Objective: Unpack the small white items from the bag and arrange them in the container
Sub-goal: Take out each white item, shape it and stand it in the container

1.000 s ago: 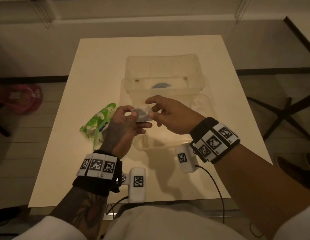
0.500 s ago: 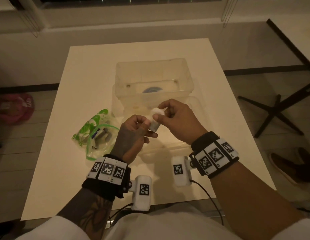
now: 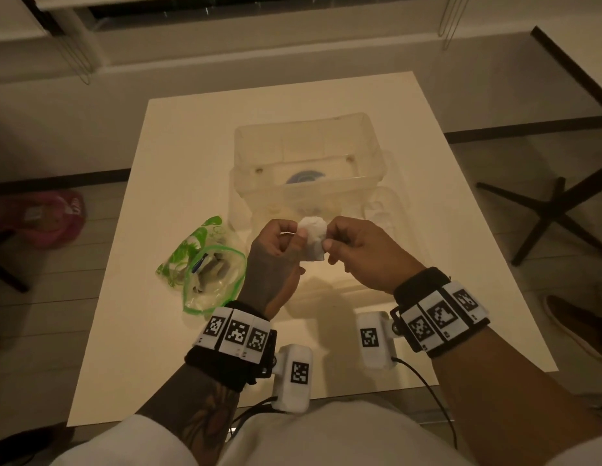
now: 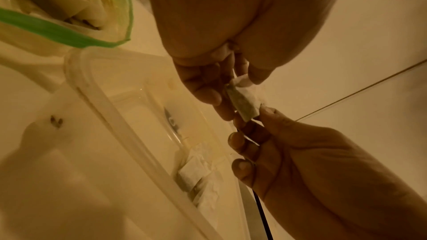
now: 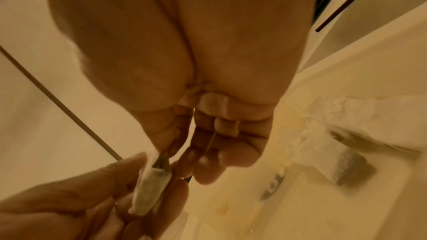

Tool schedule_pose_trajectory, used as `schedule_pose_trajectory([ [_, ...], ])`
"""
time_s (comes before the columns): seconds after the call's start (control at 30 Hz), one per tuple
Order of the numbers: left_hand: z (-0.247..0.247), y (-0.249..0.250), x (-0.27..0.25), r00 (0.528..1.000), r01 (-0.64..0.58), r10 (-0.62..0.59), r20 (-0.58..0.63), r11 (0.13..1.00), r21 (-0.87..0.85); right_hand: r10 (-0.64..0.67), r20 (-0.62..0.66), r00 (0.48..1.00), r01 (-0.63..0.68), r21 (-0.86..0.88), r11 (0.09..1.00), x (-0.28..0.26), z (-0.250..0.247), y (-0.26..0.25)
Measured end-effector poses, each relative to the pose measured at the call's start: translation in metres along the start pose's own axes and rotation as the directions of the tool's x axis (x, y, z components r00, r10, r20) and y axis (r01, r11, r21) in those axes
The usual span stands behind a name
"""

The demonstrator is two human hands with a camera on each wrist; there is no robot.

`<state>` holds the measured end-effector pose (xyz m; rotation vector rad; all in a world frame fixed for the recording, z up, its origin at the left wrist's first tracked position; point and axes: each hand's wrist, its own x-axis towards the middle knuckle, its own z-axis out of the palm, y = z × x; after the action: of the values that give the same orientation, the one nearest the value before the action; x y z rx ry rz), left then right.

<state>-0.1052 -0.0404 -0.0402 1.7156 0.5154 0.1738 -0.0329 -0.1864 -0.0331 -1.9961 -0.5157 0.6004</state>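
Observation:
Both hands hold one small white packet [image 3: 313, 238] in the air above the clear lid, just in front of the clear plastic container [image 3: 308, 153]. My left hand [image 3: 297, 234] pinches its left edge and my right hand [image 3: 326, 242] pinches its right edge. The packet [image 4: 243, 103] shows edge-on between the fingertips in the left wrist view, and again as a packet [image 5: 150, 187] in the right wrist view. An open green-rimmed zip bag [image 3: 208, 267] with more white items lies left of my left hand. White items [image 4: 196, 176] lie inside the container.
The container stands mid-table with its clear lid [image 3: 383, 210] lying flat beneath and in front of it. A dark chair base [image 3: 558, 210] stands on the floor at the right, a pink bag [image 3: 45, 216] at the left. A cable [image 3: 430, 391] runs off the table's near edge.
Both hands have drawn back toward me and slightly up with the packet, which has turned so its white face shows. The camera view has shifted, and the bag and container stay put.

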Motion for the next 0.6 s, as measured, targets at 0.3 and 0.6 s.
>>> schedule_pose_trajectory([
  [0.3,0.001,0.009,-0.004,0.997,0.082,-0.08,0.021,0.987,-0.139,0.003,-0.037,0.999,-0.001,0.06,0.998,-0.007,-0.002,-0.003],
  [0.6,0.002,0.009,-0.006,0.999,0.005,-0.01,-0.04,0.993,-0.116,-0.06,-0.088,0.994,0.069,0.103,0.992,-0.009,0.001,-0.003],
])
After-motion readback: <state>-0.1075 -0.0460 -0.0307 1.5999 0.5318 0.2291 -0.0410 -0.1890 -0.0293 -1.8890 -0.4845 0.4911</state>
